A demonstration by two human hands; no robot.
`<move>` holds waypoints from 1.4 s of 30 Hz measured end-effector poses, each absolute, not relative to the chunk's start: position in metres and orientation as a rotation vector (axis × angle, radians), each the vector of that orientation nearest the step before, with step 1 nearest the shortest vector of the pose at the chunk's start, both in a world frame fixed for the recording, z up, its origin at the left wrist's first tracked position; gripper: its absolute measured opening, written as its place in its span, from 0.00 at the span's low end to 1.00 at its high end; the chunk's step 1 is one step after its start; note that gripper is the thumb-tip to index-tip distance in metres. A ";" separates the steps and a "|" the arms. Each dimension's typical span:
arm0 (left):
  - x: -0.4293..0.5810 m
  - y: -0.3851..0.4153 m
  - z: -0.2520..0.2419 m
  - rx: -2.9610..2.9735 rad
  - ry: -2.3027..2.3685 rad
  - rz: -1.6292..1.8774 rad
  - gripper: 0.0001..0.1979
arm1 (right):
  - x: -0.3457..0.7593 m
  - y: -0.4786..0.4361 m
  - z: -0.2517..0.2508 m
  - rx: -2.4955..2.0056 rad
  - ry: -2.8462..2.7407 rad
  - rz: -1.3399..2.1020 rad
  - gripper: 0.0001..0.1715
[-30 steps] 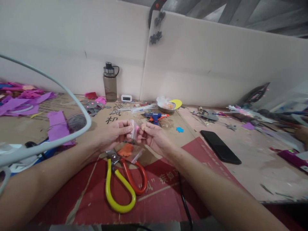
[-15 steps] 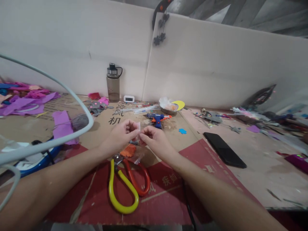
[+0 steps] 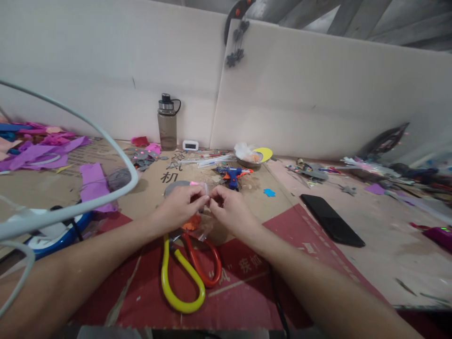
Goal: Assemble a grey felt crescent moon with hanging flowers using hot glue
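Observation:
My left hand (image 3: 181, 205) and my right hand (image 3: 231, 207) meet above the cardboard, fingertips pinched close together. Between them shows the edge of a small clear plastic piece (image 3: 205, 187), mostly covered by the fingers. Beyond my left hand lies a grey felt piece (image 3: 175, 185) beside a bright pink bit (image 3: 194, 183). Orange felt (image 3: 192, 222) sits partly under my left hand. Nearer me rest scissors (image 3: 164, 263) with one yellow and one red handle loop, their blades hidden. A glossy clear scrap (image 3: 203, 234) lies by the red loop.
A blue glue gun (image 3: 233, 178) lies past my hands, with a bowl (image 3: 252, 165) behind it. A blue felt shape (image 3: 269, 192) and a black phone (image 3: 332, 220) are to the right. At left, a pale curved tube (image 3: 106, 200) arches close to my forearm. A bottle (image 3: 167, 127) stands behind.
My hands have shifted slightly down and closer together, still pinching. The grey felt and pink bit behind my left hand have come into sight. The camera view has moved slightly.

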State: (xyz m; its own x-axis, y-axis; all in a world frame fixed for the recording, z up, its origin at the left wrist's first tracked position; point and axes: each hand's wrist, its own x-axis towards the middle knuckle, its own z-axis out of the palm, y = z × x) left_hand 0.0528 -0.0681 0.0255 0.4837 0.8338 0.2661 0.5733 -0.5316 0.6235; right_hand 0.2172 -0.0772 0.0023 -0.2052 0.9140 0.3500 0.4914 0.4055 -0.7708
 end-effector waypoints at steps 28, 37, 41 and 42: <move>0.053 -0.071 0.027 2.015 1.048 0.811 0.15 | 0.219 -0.073 0.008 -0.936 -1.596 0.967 0.10; 0.053 -0.074 0.029 2.104 1.224 0.888 0.12 | 0.225 -0.079 0.006 -1.107 -2.131 0.070 0.16; 0.053 -0.073 0.030 2.167 1.209 0.947 0.15 | 0.225 -0.079 0.007 -1.148 -2.128 0.046 0.18; 0.052 -0.071 0.029 2.128 1.218 1.025 0.15 | 0.226 -0.078 0.009 -1.122 -2.095 0.092 0.17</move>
State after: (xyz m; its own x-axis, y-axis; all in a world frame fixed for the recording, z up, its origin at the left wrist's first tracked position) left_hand 0.0519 -0.0708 0.0287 0.3237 0.8713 0.3688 0.5126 -0.4891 0.7058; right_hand 0.2258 -0.0781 0.0091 -0.3391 0.7426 0.5775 0.6893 0.6139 -0.3847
